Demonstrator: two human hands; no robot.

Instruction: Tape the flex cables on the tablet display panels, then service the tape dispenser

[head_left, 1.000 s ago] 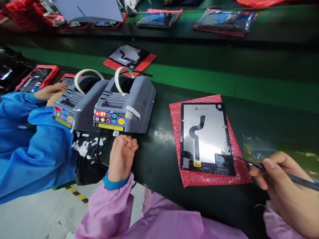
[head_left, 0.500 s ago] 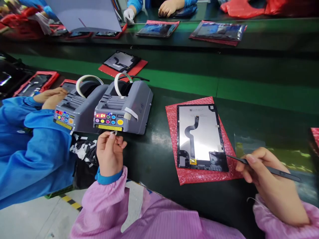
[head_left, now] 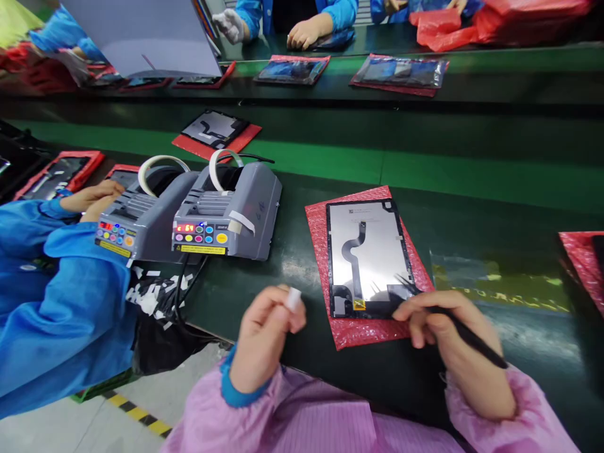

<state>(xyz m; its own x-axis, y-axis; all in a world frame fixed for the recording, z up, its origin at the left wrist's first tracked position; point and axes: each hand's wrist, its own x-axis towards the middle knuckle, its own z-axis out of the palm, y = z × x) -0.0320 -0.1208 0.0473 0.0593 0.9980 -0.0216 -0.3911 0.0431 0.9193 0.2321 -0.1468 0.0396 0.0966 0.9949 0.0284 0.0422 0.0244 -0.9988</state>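
Note:
Between the thumb and fingers of my left hand (head_left: 264,336) is a small piece of white tape (head_left: 293,299), held above the table to the left of a screen panel. My right hand (head_left: 455,333) grips black tweezers (head_left: 465,330), whose tips lie over the lower right part of the panel; motion blurs them, so I cannot tell if they touch it. The screen panel (head_left: 377,251) has a silver back, a black frame and a curved dark ribbon cable (head_left: 350,253) ending at a yellow patch. Beneath it lies a red bubble-wrap sheet (head_left: 317,236).
Two grey tape dispensers (head_left: 257,220) with lit displays stand at left, beside a co-worker's blue sleeve (head_left: 75,277). A transparent yellowish strip sheet (head_left: 500,283) lies right of the panel. Another panel (head_left: 214,128) rests farther back. Co-workers' hands (head_left: 306,33) show across the bench.
My left hand has moved right, away from the dispenser, with the tape in its fingers. My right hand has shifted left, bringing the tweezers over the panel.

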